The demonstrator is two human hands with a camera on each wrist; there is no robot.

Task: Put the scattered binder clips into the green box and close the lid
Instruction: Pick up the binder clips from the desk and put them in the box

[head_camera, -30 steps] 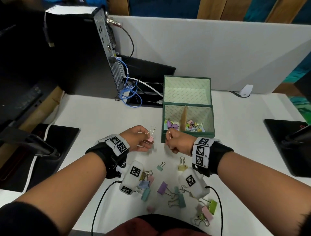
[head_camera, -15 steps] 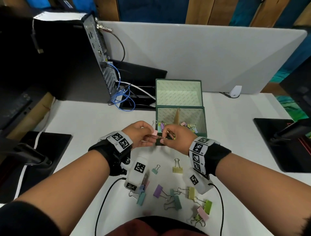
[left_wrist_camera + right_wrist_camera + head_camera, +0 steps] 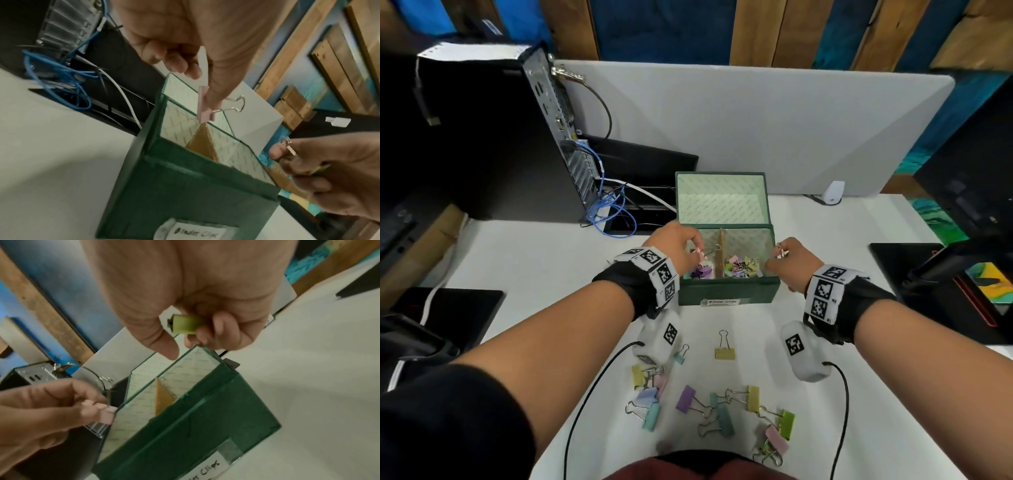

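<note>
On white desk [image 3: 524, 253] with grey partition [image 3: 756, 130] behind, green box [image 3: 726, 293] sits lid open; left hand [image 3: 674, 248] pinches pink binder clip [image 3: 203, 104] over its left compartment; right hand [image 3: 796, 265] grips green clip [image 3: 186, 324], mostly hidden in palm; loose clips [image 3: 717, 409] scattered nearer the person, several blurred.

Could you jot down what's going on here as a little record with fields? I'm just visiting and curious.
Left hand: pinches a pink clip above the box's left side
Right hand: holds a green clip near the box's right edge
Box: green, on the white table, with a brown divider and clips on both sides of it
Lid: open, standing up behind the box
Loose clips: many remain on the table in front of the box
Label: handwritten, on the box front
</note>
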